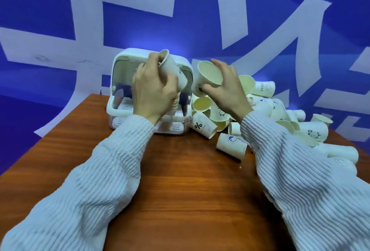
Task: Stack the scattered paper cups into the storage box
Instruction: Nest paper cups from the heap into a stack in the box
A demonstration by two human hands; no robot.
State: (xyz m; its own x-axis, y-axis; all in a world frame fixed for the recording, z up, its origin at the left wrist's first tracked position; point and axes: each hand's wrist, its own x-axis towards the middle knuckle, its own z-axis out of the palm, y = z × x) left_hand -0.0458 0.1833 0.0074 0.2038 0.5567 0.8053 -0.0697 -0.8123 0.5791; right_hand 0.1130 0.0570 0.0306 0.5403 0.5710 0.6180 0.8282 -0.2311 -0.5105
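A white storage box (118, 82) with a raised clear lid stands at the far middle of the wooden table (180, 180). My left hand (154, 90) grips a stack of nested paper cups (172, 68), tilted, in front of the box opening; ribbed rims of the stack show below my palm. My right hand (226, 88) holds a single paper cup (208, 76) by its rim, mouth facing me, just right of the box. A pile of several white paper cups (266, 110) lies scattered to the right.
A blue wall with large white shapes rises right behind the table. Loose cups (232, 146) reach out onto the table's middle right, and more lie under my right sleeve (300, 170). The table's left edge runs diagonally at the left.
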